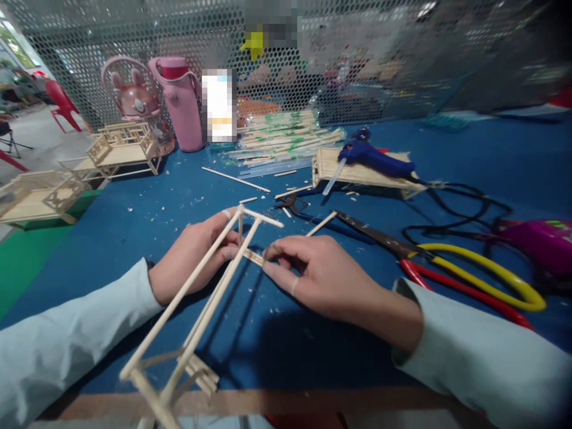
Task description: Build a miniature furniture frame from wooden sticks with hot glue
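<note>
A long, tilted frame of thin wooden sticks (183, 292) stretches from between my hands toward the table's front edge. My left hand (199, 253) is closed around its far end, fingertips partly hidden behind the sticks. Between both hands is a short piece of narrow wooden slats (254, 257). My right hand (324, 271) pinches the right end of that piece with thumb and fingers. Another small cluster of slats (204, 376) shows at the frame's near end. Right of my right hand lie scissors (379, 235) with red and yellow handles; pliers (292, 205) rest just beyond.
A blue glue gun (379, 162) rests on a wooden stick model (328, 170), its cable trailing right. Behind are bagged sticks (286, 134), a pink bottle (183, 110) and a perforated metal screen (147, 36). Miniature stick furniture (125, 152) stands left. Scraps litter the blue tabletop (187, 190).
</note>
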`<state>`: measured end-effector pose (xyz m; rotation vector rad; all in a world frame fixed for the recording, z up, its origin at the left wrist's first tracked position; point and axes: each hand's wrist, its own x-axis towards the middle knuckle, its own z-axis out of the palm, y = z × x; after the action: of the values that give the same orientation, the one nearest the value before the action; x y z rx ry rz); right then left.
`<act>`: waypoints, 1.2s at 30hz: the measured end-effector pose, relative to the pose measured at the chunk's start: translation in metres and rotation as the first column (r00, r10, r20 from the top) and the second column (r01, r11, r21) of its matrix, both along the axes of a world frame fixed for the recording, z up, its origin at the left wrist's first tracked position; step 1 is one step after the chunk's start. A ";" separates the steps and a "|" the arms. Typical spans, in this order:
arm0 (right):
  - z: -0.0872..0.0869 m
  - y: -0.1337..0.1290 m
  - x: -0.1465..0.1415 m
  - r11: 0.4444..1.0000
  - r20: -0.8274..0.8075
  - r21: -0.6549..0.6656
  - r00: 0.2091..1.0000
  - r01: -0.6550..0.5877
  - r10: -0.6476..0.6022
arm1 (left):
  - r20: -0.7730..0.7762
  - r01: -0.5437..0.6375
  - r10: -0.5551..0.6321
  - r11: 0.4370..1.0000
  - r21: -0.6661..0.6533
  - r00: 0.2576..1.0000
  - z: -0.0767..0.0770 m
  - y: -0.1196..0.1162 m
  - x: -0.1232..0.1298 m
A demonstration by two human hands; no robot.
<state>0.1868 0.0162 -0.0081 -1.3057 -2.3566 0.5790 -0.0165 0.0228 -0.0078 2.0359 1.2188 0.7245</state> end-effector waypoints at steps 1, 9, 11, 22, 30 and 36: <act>0.001 -0.001 0.000 1.000 0.010 -0.005 1.000 0.024 -0.024 | 0.038 0.012 -0.010 0.999 -0.043 0.999 -0.001 0.000 0.000; -0.018 -0.007 0.003 0.979 0.019 0.151 0.990 0.137 -0.142 | 0.158 -0.038 0.069 0.981 -0.191 0.985 -0.010 -0.001 0.008; -0.023 -0.008 0.005 0.968 -0.001 0.224 0.993 0.116 -0.119 | 0.152 -0.054 0.081 0.982 -0.179 0.985 -0.011 -0.002 0.009; -0.019 -0.006 0.006 0.989 0.020 0.149 1.000 -0.006 0.003 | 0.074 -0.112 0.123 0.985 -0.128 0.990 -0.008 -0.003 0.013; -0.020 -0.005 0.004 0.977 0.053 0.203 0.997 -0.067 0.058 | 0.056 -0.104 0.110 0.989 -0.108 0.992 -0.007 -0.003 0.014; -0.009 0.002 0.007 0.999 0.037 0.018 0.998 -0.043 0.042 | 0.063 -0.075 0.083 0.990 -0.118 0.995 -0.006 -0.003 0.009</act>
<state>0.1940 0.0178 -0.0172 -1.2710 -2.4193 0.5480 -0.0070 0.0200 -0.0141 1.8635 1.2786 0.7372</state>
